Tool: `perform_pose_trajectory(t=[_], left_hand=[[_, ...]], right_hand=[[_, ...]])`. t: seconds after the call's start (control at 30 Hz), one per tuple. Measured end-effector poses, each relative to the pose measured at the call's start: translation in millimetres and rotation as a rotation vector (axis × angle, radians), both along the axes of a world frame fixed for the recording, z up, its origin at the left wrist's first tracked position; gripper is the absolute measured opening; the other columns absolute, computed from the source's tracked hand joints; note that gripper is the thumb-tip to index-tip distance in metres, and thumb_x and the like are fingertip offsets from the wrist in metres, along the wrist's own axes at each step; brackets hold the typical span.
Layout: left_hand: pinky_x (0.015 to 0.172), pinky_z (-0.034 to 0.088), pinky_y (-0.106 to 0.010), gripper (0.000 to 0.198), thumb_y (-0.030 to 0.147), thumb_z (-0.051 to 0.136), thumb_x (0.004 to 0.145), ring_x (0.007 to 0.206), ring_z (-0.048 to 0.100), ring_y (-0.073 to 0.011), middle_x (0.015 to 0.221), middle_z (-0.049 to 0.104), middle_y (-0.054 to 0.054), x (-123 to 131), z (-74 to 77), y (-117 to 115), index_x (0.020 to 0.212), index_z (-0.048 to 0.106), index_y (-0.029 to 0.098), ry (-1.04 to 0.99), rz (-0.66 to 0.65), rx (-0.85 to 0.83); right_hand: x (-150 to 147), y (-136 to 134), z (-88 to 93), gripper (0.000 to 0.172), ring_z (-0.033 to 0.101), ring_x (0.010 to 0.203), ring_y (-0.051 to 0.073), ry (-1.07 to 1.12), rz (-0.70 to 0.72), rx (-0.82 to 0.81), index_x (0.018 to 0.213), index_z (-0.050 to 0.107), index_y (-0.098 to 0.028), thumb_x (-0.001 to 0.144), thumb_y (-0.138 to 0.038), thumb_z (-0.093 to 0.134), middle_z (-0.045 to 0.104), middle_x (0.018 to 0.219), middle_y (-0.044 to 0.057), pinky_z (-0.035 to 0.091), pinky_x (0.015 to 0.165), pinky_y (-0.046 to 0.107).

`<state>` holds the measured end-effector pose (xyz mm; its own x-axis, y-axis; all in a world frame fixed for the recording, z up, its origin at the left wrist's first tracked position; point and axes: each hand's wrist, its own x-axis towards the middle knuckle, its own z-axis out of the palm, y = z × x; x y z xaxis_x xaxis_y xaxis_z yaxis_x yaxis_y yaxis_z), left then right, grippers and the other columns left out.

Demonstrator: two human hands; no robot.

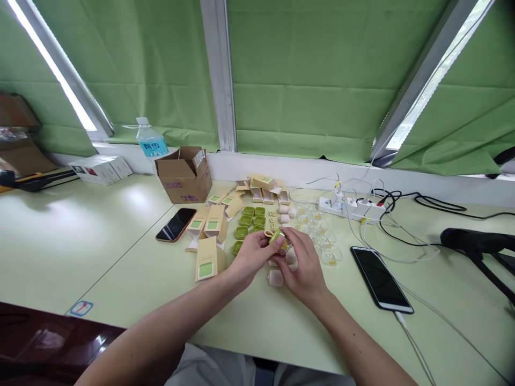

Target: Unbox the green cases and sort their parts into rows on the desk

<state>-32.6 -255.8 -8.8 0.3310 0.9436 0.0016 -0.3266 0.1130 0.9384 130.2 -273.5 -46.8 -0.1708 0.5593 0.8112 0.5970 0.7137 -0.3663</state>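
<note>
My left hand (pixel 250 258) is closed on a small green plastic piece (pixel 275 236) with a yellowish ring at its side. Pressed close to it, my right hand (pixel 302 264) grips a small clear plastic piece (pixel 287 245) with some yellow in it. Fingers hide much of both parts, and I cannot tell whether they are joined. Left of the hands stand rows of small square green cups (pixel 246 220). Behind are little yellow-green pieces (pixel 272 214) and pale pinkish-white blocks (pixel 284 219); another pale block (pixel 276 278) lies under my right hand. Several clear covers (pixel 330 255) sit to the right.
Kraft boxes with green windows (pixel 216 221) lie left, beside a phone (pixel 176 224). An open cardboard box (pixel 184 177) and a water bottle (pixel 151 140) stand behind. On the right are a power strip (pixel 352 208), cables and a charging phone (pixel 380 279).
</note>
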Motion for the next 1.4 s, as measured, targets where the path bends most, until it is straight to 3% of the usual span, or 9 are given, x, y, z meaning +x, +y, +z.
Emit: perform_pose_trajectory(t=[0.13,0.4,0.53,0.73,0.9,1.03,1.2,1.3,1.4], left_hand=[[0.076,0.058,-0.028,0.051,0.060,0.086,0.079,0.076,0.066,-0.0149,0.085,0.072,-0.007,1,-8.3,-3,0.090,0.075,0.012,-0.138,-0.023,-0.047],[0.078,0.063,-0.033,0.045,0.056,0.085,0.081,0.084,0.072,-0.0199,0.091,0.076,-0.008,-9,-14.8,3,0.092,0.076,0.013,-0.109,0.169,-0.042],[0.086,0.067,-0.040,0.033,0.047,0.077,0.091,0.094,0.076,-0.0226,0.103,0.078,-0.010,-17,-11.3,12,0.092,0.074,0.015,-0.159,0.293,-0.107],[0.084,0.069,-0.041,0.028,0.040,0.076,0.094,0.086,0.076,-0.0216,0.095,0.077,-0.011,-18,-8.8,8,0.086,0.072,0.013,-0.156,0.189,-0.162],[0.084,0.069,-0.040,0.023,0.033,0.069,0.098,0.086,0.078,-0.0227,0.098,0.078,-0.013,-16,-9.7,4,0.093,0.075,0.012,-0.122,0.158,-0.188],[0.084,0.068,-0.039,0.022,0.031,0.068,0.098,0.085,0.080,-0.0242,0.097,0.080,-0.014,-15,-12.6,5,0.090,0.076,0.011,-0.123,0.136,-0.214],[0.080,0.068,-0.038,0.025,0.032,0.068,0.097,0.083,0.081,-0.0269,0.090,0.081,-0.016,-12,-12.4,2,0.088,0.076,0.010,-0.068,0.093,-0.219],[0.080,0.068,-0.039,0.033,0.040,0.070,0.095,0.082,0.082,-0.0290,0.090,0.081,-0.019,-12,-10.9,1,0.090,0.077,0.008,-0.032,0.057,-0.213],[0.079,0.067,-0.039,0.037,0.044,0.074,0.091,0.081,0.081,-0.0297,0.090,0.081,-0.021,-12,-11.2,0,0.089,0.077,0.007,-0.018,0.028,-0.211]], right_hand=[[1,5,-5.1,0.058,0.062,0.125,0.032,-0.018,-0.023,0.018,0.154,0.048,-0.026,0.099,-0.021,0.066,0.064,0.136,0.016,0.058,0.103,0.055],[3,-1,2.6,0.055,0.062,0.122,0.033,-0.054,0.029,0.045,0.150,0.051,-0.024,0.097,-0.016,0.065,0.064,0.133,0.016,0.058,0.101,0.056],[12,-1,11.9,0.046,0.065,0.120,0.033,0.131,-0.028,-0.036,0.138,0.059,-0.025,0.093,-0.022,0.069,0.067,0.128,0.014,0.057,0.102,0.055],[41,-9,34.2,0.053,0.067,0.124,0.030,0.454,-0.016,-0.200,0.145,0.053,-0.026,0.095,-0.032,0.072,0.060,0.140,0.015,0.055,0.110,0.052],[74,-53,36.0,0.029,0.065,0.115,0.033,0.119,-0.351,-0.174,0.120,0.069,-0.027,0.093,-0.036,0.075,0.068,0.124,0.011,0.057,0.099,0.054],[81,-75,0.1,0.019,0.068,0.109,0.034,-0.158,-0.474,-0.158,0.105,0.067,-0.024,0.096,-0.041,0.071,0.069,0.120,0.013,0.057,0.093,0.052],[70,-62,-38.8,0.030,0.068,0.071,0.022,-0.287,-0.505,-0.217,0.096,0.062,-0.022,0.104,-0.051,0.057,0.067,0.110,0.012,0.053,0.057,0.037],[65,-59,-35.7,0.038,0.060,0.056,0.019,-0.349,-0.528,-0.227,0.097,0.062,-0.022,0.104,-0.058,0.053,0.065,0.104,0.011,0.044,0.045,0.034],[61,-64,-12.8,0.041,0.060,0.058,0.018,-0.348,-0.561,-0.169,0.108,0.066,-0.021,0.099,-0.061,0.062,0.065,0.112,0.014,0.045,0.047,0.034]])
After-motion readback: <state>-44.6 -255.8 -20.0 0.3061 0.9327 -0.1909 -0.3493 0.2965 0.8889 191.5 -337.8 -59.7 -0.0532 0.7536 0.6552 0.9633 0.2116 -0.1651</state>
